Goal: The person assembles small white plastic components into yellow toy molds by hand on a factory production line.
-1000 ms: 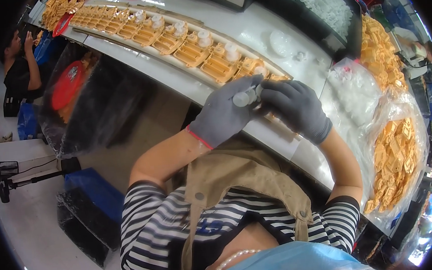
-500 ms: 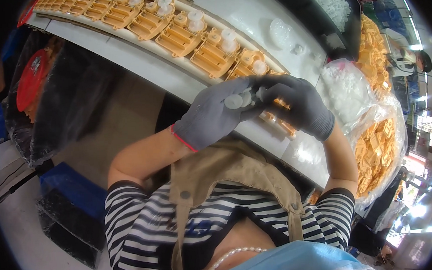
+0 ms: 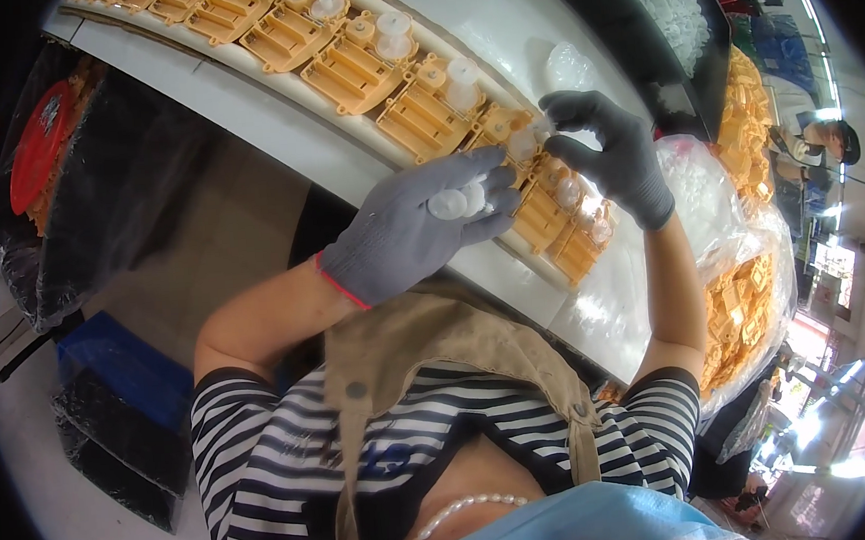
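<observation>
My left hand [image 3: 404,227], in a grey glove with a red cuff, is turned palm up with its fingers curled around several small white plastic discs [image 3: 458,202]. To its right, my gloved right hand [image 3: 613,152] has thumb and forefinger around a small translucent plastic piece [image 3: 541,128], just over one of the orange plastic housings [image 3: 498,123]. Its exact shape is partly hidden by the fingertips. The housings stand in a curved row, with battery-like slots; many carry translucent round wheels [image 3: 394,34]. My left fingers cover part of the row.
Beyond the row, a clear plastic bundle [image 3: 567,65] lies on the white table [image 3: 486,25]. A black bin [image 3: 675,82] holds translucent parts. Clear bags [image 3: 745,298] of orange parts stand at right. A red round lid [image 3: 41,147] and blue bin [image 3: 123,367] are at left.
My hands have parted. The right moved up and right with the small translucent piece to the housings; the left moved slightly left and down, with the discs in its palm. The view shifted a little.
</observation>
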`<state>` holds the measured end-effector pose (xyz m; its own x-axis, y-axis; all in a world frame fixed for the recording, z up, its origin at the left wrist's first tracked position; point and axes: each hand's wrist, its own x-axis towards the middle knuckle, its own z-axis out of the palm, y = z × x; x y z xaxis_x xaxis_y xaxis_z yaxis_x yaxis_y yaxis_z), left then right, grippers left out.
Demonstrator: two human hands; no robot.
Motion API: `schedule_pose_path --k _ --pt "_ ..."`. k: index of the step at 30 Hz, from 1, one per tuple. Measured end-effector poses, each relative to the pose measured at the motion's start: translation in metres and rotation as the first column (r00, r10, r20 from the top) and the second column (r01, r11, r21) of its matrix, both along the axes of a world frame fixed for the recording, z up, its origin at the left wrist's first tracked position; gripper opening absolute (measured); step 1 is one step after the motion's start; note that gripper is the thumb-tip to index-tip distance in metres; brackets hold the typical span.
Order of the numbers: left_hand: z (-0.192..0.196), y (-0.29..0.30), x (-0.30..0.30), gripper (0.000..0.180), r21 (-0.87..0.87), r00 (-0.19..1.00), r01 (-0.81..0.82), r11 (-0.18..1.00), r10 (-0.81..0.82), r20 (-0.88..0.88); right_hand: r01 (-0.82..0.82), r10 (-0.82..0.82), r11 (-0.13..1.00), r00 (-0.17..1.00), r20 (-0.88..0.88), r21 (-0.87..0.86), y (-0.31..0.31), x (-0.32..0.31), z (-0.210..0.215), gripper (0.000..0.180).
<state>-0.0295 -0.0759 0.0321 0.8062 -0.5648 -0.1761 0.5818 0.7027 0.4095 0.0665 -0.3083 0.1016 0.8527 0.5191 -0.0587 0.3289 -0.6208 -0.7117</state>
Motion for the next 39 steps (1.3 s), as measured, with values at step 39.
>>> schedule_pose_path --k 39 --pt "0.010 -0.018 0.003 0.045 -0.162 0.990 -0.025 0.986 0.001 -0.143 -0.396 0.360 0.918 0.790 0.497 -0.036 0.012 -0.031 0.007 0.028"
